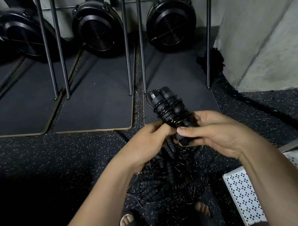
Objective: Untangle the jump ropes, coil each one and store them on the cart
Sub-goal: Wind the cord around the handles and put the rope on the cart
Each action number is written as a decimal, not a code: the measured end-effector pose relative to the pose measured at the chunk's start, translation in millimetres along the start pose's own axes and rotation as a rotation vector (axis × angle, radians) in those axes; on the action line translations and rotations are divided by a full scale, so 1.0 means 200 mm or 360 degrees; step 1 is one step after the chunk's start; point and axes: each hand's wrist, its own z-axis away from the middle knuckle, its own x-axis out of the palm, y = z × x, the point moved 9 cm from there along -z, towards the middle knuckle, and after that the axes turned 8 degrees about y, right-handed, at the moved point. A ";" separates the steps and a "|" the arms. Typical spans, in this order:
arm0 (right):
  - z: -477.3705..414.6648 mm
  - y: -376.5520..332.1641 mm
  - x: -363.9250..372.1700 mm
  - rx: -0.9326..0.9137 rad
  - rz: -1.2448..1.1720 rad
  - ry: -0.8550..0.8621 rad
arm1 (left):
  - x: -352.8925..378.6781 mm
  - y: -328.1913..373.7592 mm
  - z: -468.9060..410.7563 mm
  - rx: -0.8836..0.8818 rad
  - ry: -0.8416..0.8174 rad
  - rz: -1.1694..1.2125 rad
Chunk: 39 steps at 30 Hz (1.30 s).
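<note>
1. Jump rope (pixel 169 109), black, is raised in front of you between both hands. Its two handles lie side by side and point up and away from you, and the thin cord is wound round them in tight turns.
2. Any marking on the handles is too dark to read.
3. Your left hand (pixel 147 145) comes in from the left, with its fingers curled round the lowest turns of cord on the jump rope.
4. Your right hand (pixel 215 132) grips the near ends of the handles. The thumb lies across the top and the fingers are curled underneath.
5. A white cart (pixel 243 194) with diamond-shaped holes stands at your lower right, just beside your right forearm. You see only a side wall and part of the frame, so you cannot tell what is in it.
6. A pile of ropes (pixel 169 179) lies on the speckled floor (pixel 41 157) straight below your hands, between them and your sandalled feet (pixel 125 221). Ribbed handles are mixed in with loose loops of thin cord.
7. Beyond the jump rope, dark mats (pixel 93 99) lie on the floor. Three black fan wheels (pixel 170 20) stand against the far wall, with upright metal bars (pixel 128 61) in front of them.
8. A thick black rope (pixel 210 61) is heaped at the foot of the grey pillar (pixel 263 41) on your right, well apart from your hands.
</note>
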 end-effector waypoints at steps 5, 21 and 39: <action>-0.01 0.01 -0.03 -0.0033 0.0362 0.0041 | 0.02 -0.03 0.01 -0.0004 -0.0059 -0.0132; -0.05 0.00 -0.03 -0.0026 -0.0410 0.0182 | -0.07 0.04 -0.05 0.0307 0.0211 -0.0137; -0.08 0.03 -0.03 -0.0276 -0.0193 0.0546 | -0.09 -0.01 -0.01 0.0033 0.0420 -0.0031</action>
